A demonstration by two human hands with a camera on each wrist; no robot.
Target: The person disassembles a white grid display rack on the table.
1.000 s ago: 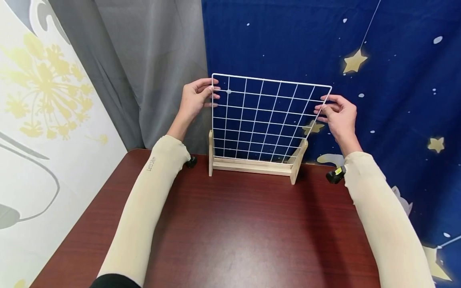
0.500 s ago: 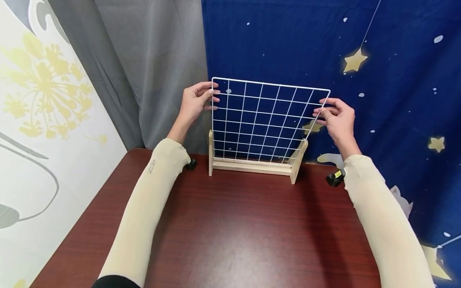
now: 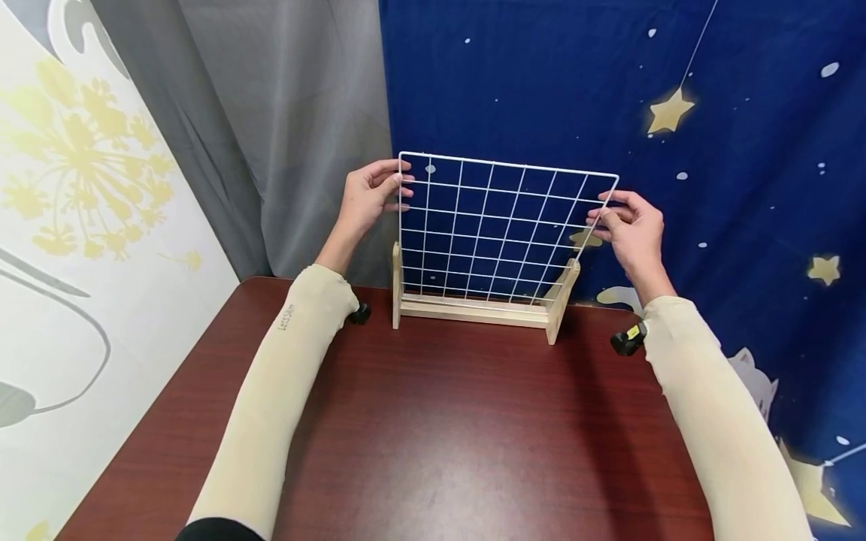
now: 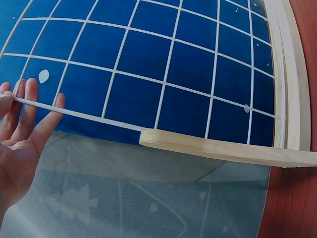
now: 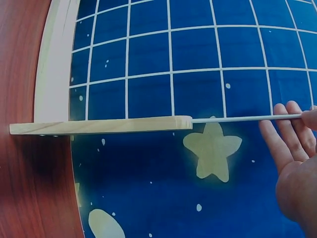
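Observation:
A white wire grid panel stands upright between the side posts of a pale wooden stand at the back of the table. My left hand pinches the panel's left edge near its upper corner, thumb in front and fingers behind. On the opposite edge, my right hand pinches the wire just below the upper right corner. In the left wrist view the panel's side wire meets the wooden side post. The right wrist view has the other side post alongside the wire in the same way.
The stand rests on a dark red-brown table near its back edge. Behind hang a grey curtain and a blue star-patterned curtain. A white patterned surface borders the table on the left.
The grid panel's top edge has come down a little in the head view, and both hands have moved down with it. The wooden stand has kept its place.

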